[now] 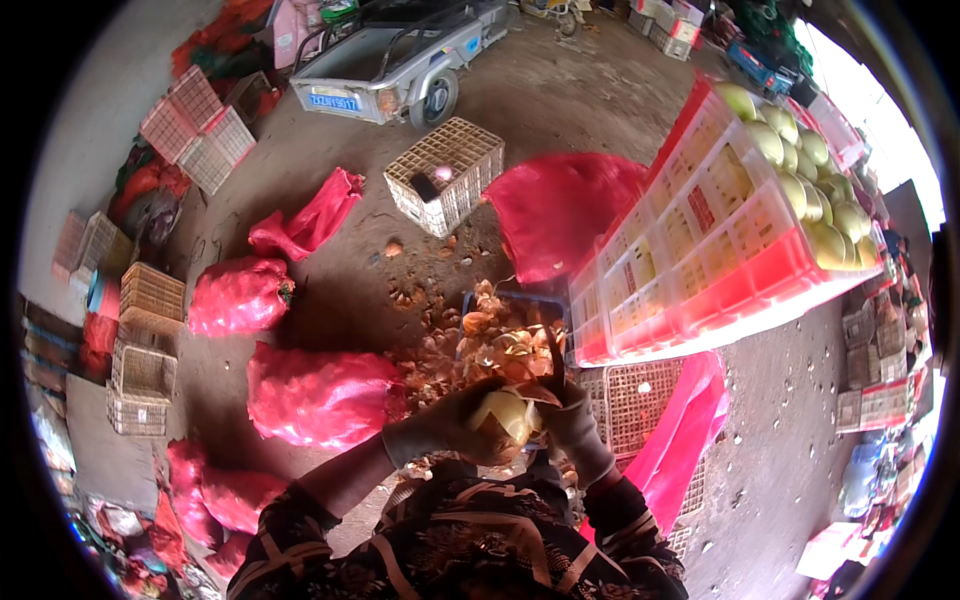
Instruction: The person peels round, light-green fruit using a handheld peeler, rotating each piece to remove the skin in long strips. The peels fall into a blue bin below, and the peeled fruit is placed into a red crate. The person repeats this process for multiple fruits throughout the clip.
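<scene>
A large, partly peeled onion (503, 415) sits in my gloved left hand (440, 422), its pale flesh bare on top and brown skin clinging below. My gloved right hand (580, 432) is closed at the onion's right side, and a slim dark tool like a small knife (553, 352) juts up from it. Beside these fingers, a reddish-brown flap of skin (535, 394) stands off the onion. Just beyond both hands, loose onion skins (500, 345) heap over a blue crate (545, 302) and spill onto the floor at its left.
At the right towers a white-and-red crate (690, 240) of peeled onions (825, 205). Red mesh sacks (325, 395) lie to the left. A beige crate (445, 170) stands upside down ahead, with a cart (400, 60) behind. Near my right arm is a brown crate (625, 405) with red mesh (690, 420).
</scene>
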A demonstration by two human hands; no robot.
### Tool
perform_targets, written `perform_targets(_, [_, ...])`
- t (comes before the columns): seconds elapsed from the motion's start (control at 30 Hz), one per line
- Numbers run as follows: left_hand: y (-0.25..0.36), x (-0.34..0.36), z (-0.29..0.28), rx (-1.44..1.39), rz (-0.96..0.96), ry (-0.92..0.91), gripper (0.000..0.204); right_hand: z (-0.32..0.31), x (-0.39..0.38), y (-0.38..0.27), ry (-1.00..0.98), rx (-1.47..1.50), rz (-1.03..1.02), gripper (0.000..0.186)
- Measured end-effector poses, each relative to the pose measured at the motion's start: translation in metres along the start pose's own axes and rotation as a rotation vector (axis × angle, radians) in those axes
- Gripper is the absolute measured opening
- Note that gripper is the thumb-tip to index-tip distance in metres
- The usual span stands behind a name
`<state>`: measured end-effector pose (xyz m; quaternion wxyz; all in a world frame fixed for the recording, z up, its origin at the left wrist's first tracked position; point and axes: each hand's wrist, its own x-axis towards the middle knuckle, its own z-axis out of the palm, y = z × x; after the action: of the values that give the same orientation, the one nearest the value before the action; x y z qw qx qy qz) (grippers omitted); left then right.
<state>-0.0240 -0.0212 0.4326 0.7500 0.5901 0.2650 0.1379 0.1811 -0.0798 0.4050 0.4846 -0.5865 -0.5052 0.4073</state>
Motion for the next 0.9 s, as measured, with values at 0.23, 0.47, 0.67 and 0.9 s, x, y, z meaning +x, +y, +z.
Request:
perform_targets(0.23, [-0.010, 0.010, 0.023, -0.513, 0.033, 0.273, 0.077, -0.024, 0.025, -0.072, 0.017, -0.028, -0.099, 0.018])
perform_targets(0.47, [-0.029, 0.055, 0.072, -0.696, 0.208, 0.542, 0.079, -0.053, 0.038, -0.052, -0.050, -0.307, -0.215, 0.024])
perform_targets(0.67, [-0.026, 0.061, 0.099, -0.757, 0.348, 0.576, 0.093, -0.091, 0.064, -0.051, -0.279, 0.209, 0.142, 0.014])
perform_targets(0.9, [-0.009, 0.069, 0.115, -0.979, 0.363, 0.318, 0.097, -0.086, 0.064, -0.034, -0.483, 0.909, 0.269, 0.013])
